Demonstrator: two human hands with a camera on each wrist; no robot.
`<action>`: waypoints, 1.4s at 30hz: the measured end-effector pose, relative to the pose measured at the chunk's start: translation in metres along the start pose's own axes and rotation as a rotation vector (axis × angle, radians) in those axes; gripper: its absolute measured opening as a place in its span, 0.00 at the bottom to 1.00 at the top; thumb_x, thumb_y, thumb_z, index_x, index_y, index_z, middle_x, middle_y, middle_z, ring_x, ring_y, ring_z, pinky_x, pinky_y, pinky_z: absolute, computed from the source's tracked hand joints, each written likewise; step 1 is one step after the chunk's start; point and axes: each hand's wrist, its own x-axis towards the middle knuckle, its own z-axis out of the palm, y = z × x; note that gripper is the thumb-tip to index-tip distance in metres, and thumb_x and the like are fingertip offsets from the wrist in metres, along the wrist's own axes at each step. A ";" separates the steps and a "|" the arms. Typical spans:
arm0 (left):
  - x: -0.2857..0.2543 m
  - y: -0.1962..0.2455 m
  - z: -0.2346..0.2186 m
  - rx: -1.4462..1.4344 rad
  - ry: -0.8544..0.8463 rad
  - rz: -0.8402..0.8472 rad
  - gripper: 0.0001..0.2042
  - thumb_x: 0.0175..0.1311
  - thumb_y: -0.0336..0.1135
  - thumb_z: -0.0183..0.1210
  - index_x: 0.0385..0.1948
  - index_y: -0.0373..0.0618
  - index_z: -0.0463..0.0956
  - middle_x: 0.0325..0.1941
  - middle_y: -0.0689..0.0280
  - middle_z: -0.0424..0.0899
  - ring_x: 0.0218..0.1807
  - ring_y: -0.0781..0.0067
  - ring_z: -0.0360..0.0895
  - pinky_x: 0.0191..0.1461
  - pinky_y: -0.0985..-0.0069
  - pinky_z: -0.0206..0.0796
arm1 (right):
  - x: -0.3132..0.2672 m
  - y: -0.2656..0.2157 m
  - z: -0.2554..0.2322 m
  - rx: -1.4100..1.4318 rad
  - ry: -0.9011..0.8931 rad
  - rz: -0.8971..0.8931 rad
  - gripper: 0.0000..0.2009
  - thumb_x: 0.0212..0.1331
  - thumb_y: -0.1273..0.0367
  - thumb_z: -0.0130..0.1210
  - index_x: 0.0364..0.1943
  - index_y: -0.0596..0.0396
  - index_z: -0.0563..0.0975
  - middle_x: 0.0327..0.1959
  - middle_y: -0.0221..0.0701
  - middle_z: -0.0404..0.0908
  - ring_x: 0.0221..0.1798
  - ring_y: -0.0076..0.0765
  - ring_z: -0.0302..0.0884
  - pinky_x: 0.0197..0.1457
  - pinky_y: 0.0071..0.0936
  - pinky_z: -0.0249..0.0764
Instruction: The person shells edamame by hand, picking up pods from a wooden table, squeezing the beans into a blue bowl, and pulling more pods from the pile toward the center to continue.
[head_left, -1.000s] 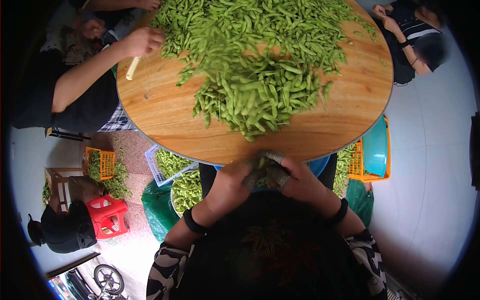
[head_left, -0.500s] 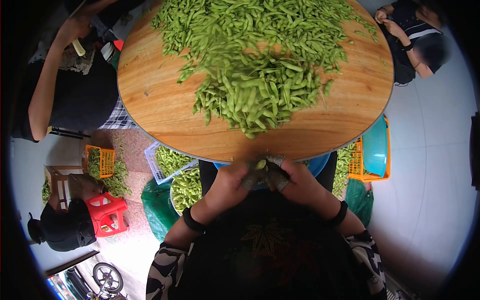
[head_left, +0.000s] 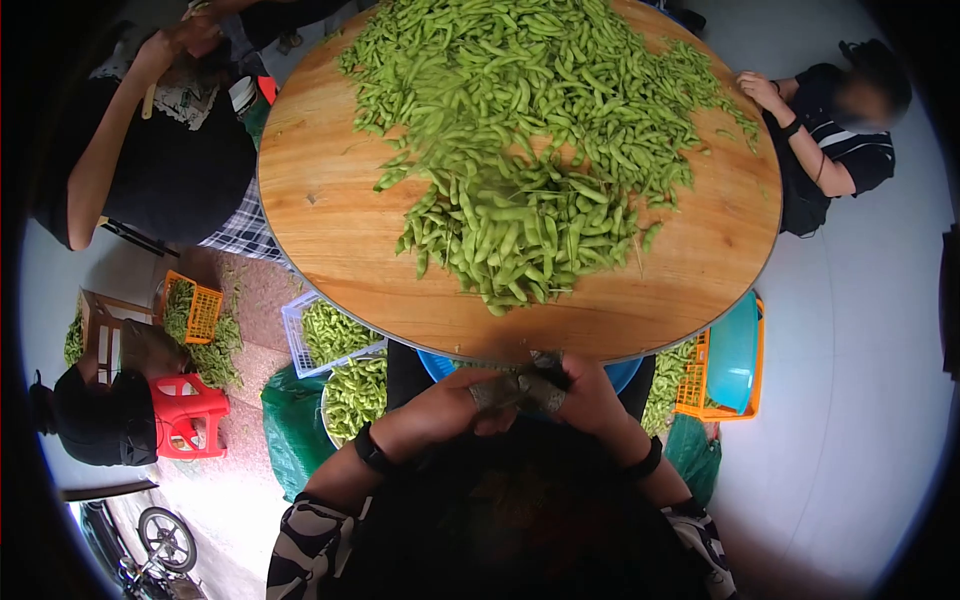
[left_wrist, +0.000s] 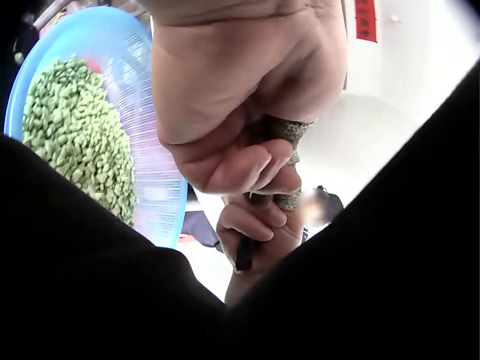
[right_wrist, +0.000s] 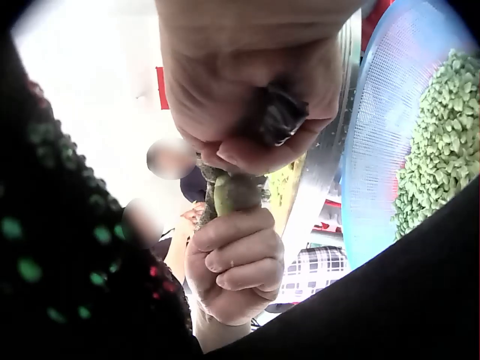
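pod (right_wrist: 222, 195) pinched in your left hand (right_wrist: 236, 264); whether your right hand (right_wrist: 214, 105) grips it too, i cannot tell. hold it steady, squeeze gently and evenly.

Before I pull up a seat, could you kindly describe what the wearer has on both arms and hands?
The left sleeve and right sleeve are patterned black and white, ending short of the wrists. A black band circles each wrist. Mottled grey wraps cover parts of the left hand and right hand.
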 end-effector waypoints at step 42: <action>0.009 -0.028 -0.003 0.420 0.354 0.427 0.05 0.58 0.21 0.50 0.29 0.38 0.76 0.21 0.64 0.78 0.25 0.78 0.76 0.28 0.77 0.67 | -0.001 -0.010 0.033 -0.873 0.300 -0.283 0.19 0.45 0.63 0.67 0.39 0.58 0.75 0.26 0.42 0.78 0.29 0.53 0.79 0.30 0.41 0.75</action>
